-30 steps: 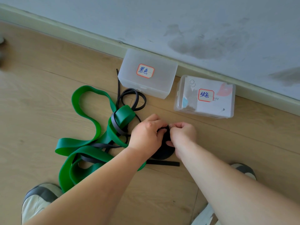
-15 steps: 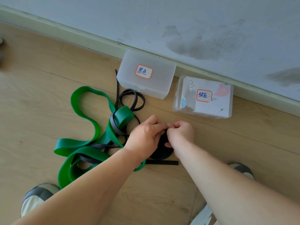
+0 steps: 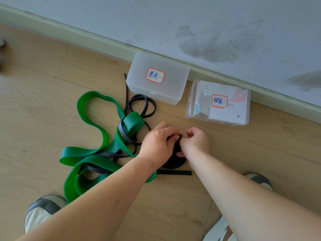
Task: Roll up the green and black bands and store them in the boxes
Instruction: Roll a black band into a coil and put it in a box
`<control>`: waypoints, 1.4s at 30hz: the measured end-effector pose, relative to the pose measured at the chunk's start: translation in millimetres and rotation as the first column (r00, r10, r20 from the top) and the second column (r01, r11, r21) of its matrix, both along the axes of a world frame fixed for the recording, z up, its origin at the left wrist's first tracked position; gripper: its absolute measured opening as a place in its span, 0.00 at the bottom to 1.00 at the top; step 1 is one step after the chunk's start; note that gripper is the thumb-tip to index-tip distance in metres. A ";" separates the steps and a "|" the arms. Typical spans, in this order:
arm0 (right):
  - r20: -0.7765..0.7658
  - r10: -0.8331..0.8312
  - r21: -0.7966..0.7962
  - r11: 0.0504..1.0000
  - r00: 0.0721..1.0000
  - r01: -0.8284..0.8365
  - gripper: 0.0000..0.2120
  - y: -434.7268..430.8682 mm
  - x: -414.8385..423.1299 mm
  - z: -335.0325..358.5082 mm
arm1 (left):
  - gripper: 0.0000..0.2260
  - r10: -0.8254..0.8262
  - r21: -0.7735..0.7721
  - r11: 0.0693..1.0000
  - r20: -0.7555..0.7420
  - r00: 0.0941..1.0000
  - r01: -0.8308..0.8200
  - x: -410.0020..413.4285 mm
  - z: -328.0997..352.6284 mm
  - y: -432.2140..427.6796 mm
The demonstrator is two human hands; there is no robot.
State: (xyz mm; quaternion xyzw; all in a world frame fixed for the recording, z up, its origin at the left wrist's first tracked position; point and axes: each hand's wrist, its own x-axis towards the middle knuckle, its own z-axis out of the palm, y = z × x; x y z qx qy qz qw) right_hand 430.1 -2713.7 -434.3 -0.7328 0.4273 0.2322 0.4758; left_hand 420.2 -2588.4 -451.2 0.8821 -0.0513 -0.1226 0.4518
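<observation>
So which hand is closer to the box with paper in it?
Right. The right hand is just short of the box, on the person's side of it; the left hand is beside it, farther left. Both grip the black roll.

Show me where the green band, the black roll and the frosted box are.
green band (image 3: 133, 122), head view, on its folded middle loop.
black roll (image 3: 174, 162), head view, on its lower rim.
frosted box (image 3: 172, 79), head view, on its lid, right of the label.

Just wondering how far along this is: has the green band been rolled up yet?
No, the green band lies in loose open loops on the wooden floor, with the black band threaded through it.
</observation>
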 end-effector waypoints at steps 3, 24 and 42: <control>-0.002 -0.046 0.039 0.998 0.999 0.046 0.05 -1.0 0.4 1.3 | 0.05 -0.092 0.051 0.995 0.062 0.994 0.088 -2.2 -0.3 1.2; 0.077 -0.012 -0.032 0.999 0.997 0.015 0.07 2.5 -5.1 -2.6 | 0.08 -0.070 0.355 0.913 -0.344 0.936 0.199 43.2 32.1 -19.1; 0.042 0.018 -0.017 1.000 0.999 -0.018 0.05 1.8 -3.1 5.5 | 0.12 -0.119 0.343 0.898 -0.417 0.901 0.277 47.0 33.8 -17.2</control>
